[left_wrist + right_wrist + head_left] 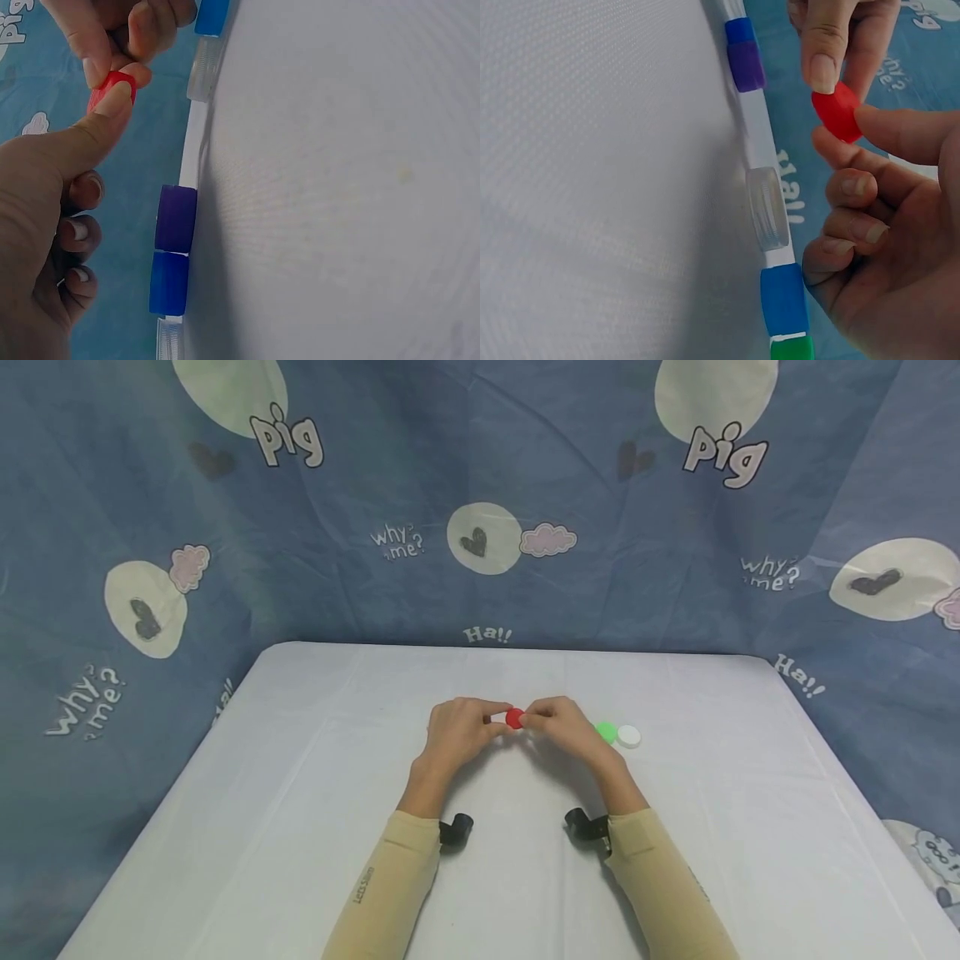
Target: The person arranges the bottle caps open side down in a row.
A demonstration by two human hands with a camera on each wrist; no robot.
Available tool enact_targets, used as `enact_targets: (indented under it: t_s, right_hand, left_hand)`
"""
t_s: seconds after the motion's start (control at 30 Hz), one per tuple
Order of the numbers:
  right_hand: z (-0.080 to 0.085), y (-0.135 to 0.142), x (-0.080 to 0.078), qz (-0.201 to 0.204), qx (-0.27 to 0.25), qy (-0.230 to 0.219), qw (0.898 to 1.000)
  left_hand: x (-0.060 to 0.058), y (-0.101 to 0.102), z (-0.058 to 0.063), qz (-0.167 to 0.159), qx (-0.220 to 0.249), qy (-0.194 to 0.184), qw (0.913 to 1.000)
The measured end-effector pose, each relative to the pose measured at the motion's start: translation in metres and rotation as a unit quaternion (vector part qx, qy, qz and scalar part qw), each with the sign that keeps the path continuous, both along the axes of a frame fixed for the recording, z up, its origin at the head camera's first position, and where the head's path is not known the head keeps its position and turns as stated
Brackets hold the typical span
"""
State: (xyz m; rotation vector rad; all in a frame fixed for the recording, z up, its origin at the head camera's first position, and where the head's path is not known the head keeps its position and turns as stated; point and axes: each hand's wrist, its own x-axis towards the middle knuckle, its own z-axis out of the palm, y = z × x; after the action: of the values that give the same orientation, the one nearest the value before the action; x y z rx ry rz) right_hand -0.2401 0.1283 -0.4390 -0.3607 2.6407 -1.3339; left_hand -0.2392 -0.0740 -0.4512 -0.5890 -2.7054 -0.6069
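Both hands meet over the middle of the table at a small round red bottle cap (514,718). My left hand (459,727) pinches it from the left between thumb and fingertip. From the right, the thumb and index finger of my right hand (566,727) pinch the same cap. In the right wrist view the red cap (837,112) is tilted and held above the tabletop, with the other right fingers loosely curled. Beneath the right hand in that view are a clear threaded cap (766,208) and a blue cap (784,300).
Right of the right hand lie a green cap (607,732) and a white cap (628,737), side by side. A purple cap (176,219) and a dark blue cap (169,283) stand near the left hand. The white-covered table (300,860) backs onto a blue printed cloth (420,593).
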Motion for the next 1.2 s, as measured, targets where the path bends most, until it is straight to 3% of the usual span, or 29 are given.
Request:
enact_targets:
  t_s: [0.5,1.0,1.2]
  right_hand:
    - [0.0034,0.0057,0.0016,0.030,0.002,0.014,0.999]
    - [0.0031,-0.0012,0.0009,0.002,-0.008,0.082,0.997]
    - [0.0011,-0.0024,0.0023,0.002,0.024,0.100,0.995]
  left_hand:
    - [0.0000,-0.0018,0.0034,-0.015,0.023,-0.038,0.9989]
    - [-0.0016,-0.0035,0.0030,-0.008,0.025,-0.044,0.9987]
    - [-0.0015,-0.0041,0.0002,-0.006,0.023,-0.056,0.9981]
